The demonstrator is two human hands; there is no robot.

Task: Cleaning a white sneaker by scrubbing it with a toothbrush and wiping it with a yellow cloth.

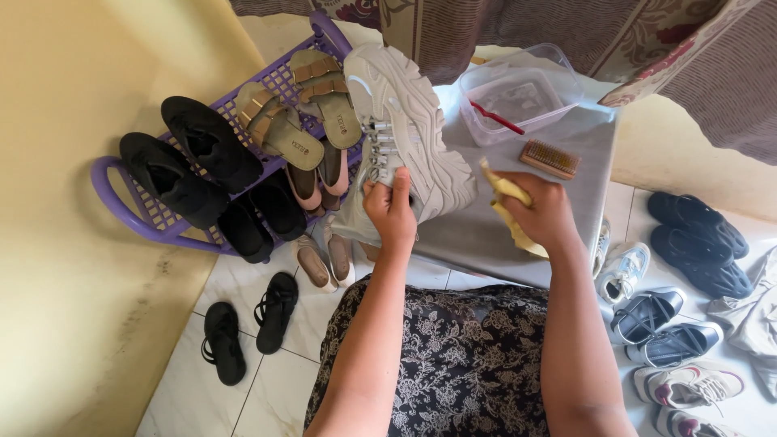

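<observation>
Where the pale tiled floor (243, 295) meets a yellow wall (73, 97), a low grey table (486, 235) stands before the seated person, whose lap is covered by a black floral skirt (453, 364). On the table's far side sit a clear plastic tub (518, 93) with a red-handled item inside and, just beside it, a wooden scrubbing brush (549, 159). To the left, a purple plastic shoe rack (121, 206) leans against the wall, loaded with black slip-on shoes (190, 162), olive strap sandals (299, 109) and pink flats. Black strappy sandals (247, 324) lie on the tiles below it. Right of the table, dark sandals, white trainers and other pairs are scattered over the floor, and patterned curtains (647, 40) hang above.

The left hand (392, 212) reaches forward from the lap, fingers curled round the heel end of a chunky white lace-up trainer (409, 121), which is held tilted above the table's left edge with its thick ridged sole turned toward the camera. The right hand (541, 212) hovers over the table just beside the trainer's sole, fingers closed about a crumpled yellow cloth (506, 193).
</observation>
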